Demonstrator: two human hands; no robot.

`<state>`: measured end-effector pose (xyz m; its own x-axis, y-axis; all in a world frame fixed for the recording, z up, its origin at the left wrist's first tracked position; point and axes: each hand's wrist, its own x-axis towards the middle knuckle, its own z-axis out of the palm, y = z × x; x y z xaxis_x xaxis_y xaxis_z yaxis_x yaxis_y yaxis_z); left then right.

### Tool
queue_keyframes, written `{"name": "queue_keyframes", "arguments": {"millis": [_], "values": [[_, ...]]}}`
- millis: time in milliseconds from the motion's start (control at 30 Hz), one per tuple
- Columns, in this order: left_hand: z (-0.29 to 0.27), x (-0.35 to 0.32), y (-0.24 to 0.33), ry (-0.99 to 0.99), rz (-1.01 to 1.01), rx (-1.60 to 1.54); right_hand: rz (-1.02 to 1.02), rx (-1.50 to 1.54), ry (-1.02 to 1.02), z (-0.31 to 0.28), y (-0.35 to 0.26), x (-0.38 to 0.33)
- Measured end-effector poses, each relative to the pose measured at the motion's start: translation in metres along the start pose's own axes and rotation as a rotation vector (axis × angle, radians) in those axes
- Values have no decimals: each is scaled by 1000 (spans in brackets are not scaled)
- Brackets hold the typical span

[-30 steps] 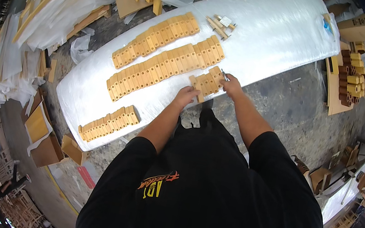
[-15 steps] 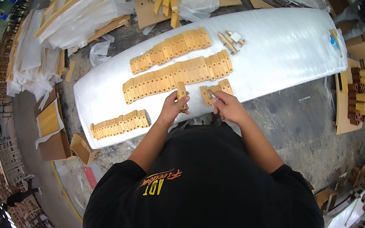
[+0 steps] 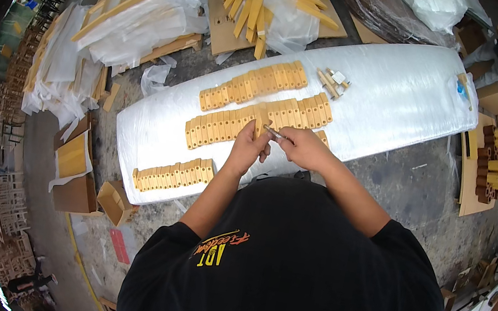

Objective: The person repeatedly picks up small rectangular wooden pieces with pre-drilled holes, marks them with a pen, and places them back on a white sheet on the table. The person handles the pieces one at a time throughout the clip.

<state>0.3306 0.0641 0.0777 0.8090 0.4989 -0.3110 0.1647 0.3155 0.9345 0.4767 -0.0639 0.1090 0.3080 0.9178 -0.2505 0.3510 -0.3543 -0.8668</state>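
Note:
My left hand [image 3: 250, 149] is closed around a small tan wooden block [image 3: 262, 120], held upright over the front of the plastic-wrapped surface. In my right hand [image 3: 302, 147] is a slim, silvery, pen-like tool [image 3: 273, 132], its exact kind too small to make out. The tool's tip is at the block's side; whether they touch I cannot tell. Just beyond my hands runs a long row of similar blocks [image 3: 206, 131] with holes. Another row [image 3: 255, 84] lies farther off, and a shorter one [image 3: 174, 174] at the near left. My right hand partly hides a loose block [image 3: 322, 136].
Several short wooden pegs [image 3: 329, 84] lie on the white wrapped surface [image 3: 402, 82]. Curved yellow wooden pieces [image 3: 259, 1] are piled beyond it. Wrapped wooden frames [image 3: 148, 11] stand at the far left, an open cardboard box [image 3: 114, 202] at the near left, and stacked brown pieces [image 3: 495, 159] at the right.
My right hand has moved left, away from the loose blocks, bringing the tool to the block in my left hand. The whole view has shifted slightly.

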Motion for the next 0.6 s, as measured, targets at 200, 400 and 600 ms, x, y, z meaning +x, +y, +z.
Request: {"name": "queue_keyframes", "arguments": {"millis": [200,400,600], "values": [[-7,0,16,-51,43,297,104,99,-143,-14,-10,0],[-12,3,39,-78,189,670,141,238,-128,-18,-23,1],[-12,-4,100,-206,457,555,-72,482,-116,-45,-35,-8]]}}
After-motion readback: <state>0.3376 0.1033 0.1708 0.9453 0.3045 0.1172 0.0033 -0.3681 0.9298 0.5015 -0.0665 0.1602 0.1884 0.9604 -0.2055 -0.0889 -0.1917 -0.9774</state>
